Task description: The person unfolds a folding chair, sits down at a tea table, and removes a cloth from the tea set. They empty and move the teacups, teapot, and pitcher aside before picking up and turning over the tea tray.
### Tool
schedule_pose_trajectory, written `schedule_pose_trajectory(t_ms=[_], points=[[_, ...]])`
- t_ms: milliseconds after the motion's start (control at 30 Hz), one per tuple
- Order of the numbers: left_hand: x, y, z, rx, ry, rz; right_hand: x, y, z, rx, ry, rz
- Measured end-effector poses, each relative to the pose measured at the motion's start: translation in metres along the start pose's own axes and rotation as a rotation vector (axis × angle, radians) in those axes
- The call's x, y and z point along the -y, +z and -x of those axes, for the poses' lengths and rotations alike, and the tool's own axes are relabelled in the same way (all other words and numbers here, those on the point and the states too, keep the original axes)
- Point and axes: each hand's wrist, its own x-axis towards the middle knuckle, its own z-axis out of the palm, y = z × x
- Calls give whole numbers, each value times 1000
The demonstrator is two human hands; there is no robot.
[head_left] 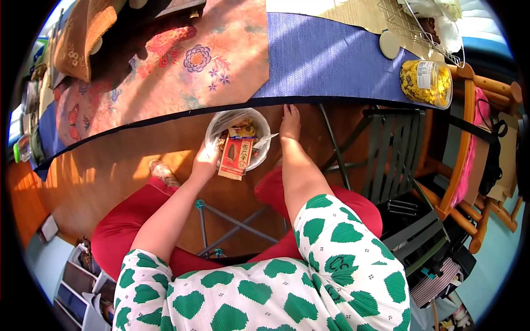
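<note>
The red packet (235, 158) carries large vertical Chinese characters down a pale strip on its right side, which appear to read "香瓜子"; the smaller print near its lower end is too small to read. The blue-and-yellow wrapper (243, 131) just above it has markings too blurred to read. On the clear jar (442, 85), a white label (424, 75) bears tiny, illegible print.

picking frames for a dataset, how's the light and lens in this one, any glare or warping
Head view: strong sun streaks across the blue cloth, glare on the left hand, table edge bowed by the wide lens, black corners; head view: dark shadow at the upper left of the table, printing on the red packet mostly readable
</note>
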Motion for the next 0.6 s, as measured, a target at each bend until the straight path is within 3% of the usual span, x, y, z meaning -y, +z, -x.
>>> schedule_pose_trajectory(t_ms=[67,133,167,267,400,467,533,600], points=[[0,-2,-3,15,7,-28,10,-15,-2,115,219,-221],[19,-6,-13,34,104,-34,5,-27,-13,230,34,118],[27,-8,-15,44,135,-12,5,-31,-14,166,-106,81],[40,-13,-23,28,117,-106,-1,-32,-21,199,-102,154],[28,-20,-20,68,-111,-143,-1,-30,-20,203,133,71],[18,-25,-19,108,-171,-161,-40,-14,-25,250,324,-234],[34,-27,-27,85,-35,-157,-45,-21,-27,240,511,-519],[48,-32,-30,68,3,-150,-48,-32,-29,286,519,-528]])
